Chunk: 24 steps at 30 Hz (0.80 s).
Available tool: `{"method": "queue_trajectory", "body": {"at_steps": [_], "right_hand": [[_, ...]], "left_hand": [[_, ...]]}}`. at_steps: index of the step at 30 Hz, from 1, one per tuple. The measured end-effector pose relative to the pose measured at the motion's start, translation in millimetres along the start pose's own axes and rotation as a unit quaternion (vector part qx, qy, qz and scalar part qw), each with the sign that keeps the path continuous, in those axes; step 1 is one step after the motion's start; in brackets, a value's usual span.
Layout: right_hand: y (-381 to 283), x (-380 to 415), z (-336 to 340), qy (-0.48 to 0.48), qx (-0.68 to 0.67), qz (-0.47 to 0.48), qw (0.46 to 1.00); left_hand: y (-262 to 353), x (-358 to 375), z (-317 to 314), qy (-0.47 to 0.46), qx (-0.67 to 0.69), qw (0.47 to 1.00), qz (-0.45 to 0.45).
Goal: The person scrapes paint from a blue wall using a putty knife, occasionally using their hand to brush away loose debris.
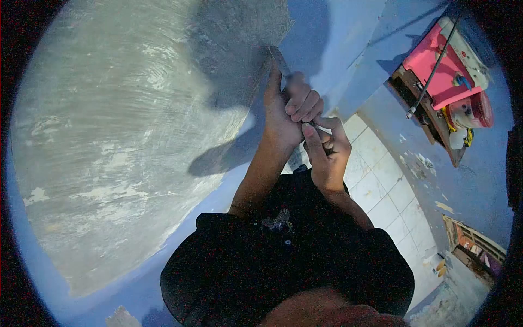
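Note:
My left hand [294, 106] is wrapped round a scraper, its thumb stretched along one side. The scraper's flat metal blade [280, 61] points up and away from me, its tip near the edge of the grey patch [131, 136] on the blue wall. Most of the handle is hidden in the palm. Just below, my right hand [330, 146] touches the heel of the left hand, thumb and curled fingers pinched together. Whatever lies between those fingers is too dark and small to make out.
A wooden wall shelf [417, 103] on the right carries a pink container [447, 65] and a reddish tub [475, 111], with a dark cable hanging over them. White floor tiles [381, 185] lie below. A small opening [474, 240] sits in the wall at lower right.

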State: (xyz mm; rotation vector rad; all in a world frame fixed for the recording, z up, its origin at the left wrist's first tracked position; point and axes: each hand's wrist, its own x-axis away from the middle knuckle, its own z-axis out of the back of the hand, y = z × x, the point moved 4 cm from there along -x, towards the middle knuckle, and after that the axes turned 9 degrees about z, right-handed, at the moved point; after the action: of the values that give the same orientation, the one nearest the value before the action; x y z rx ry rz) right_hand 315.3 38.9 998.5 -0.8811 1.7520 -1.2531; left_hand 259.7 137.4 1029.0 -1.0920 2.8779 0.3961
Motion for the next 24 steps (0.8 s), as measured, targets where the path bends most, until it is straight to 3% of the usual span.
{"method": "queue_trajectory", "body": {"at_steps": [6, 11, 16, 21, 24], "right_hand": [[-7.0, -3.2, -11.9, 0.004, -0.038, 0.044, 0.998], [8.5, -0.3, -19.6, -0.021, -0.005, 0.124, 0.992], [5.1, -2.4, -21.1, -0.015, -0.050, 0.134, 0.990], [-10.0, -19.7, -16.1, -0.008, -0.046, 0.078, 0.996], [7.2, -10.0, -13.1, -0.027, -0.044, 0.085, 0.995]], "left_hand": [[4.8, 0.2, 2.1, -0.059, 0.035, 0.997, 0.028], [9.4, 7.9, 6.5, -0.023, 0.018, 0.999, 0.045], [9.2, 6.5, 1.8, -0.028, -0.003, 0.998, 0.047], [13.3, -17.9, -14.4, -0.002, -0.045, 0.998, 0.048], [7.5, 1.4, 1.6, -0.001, -0.050, 0.999, 0.009]]}}
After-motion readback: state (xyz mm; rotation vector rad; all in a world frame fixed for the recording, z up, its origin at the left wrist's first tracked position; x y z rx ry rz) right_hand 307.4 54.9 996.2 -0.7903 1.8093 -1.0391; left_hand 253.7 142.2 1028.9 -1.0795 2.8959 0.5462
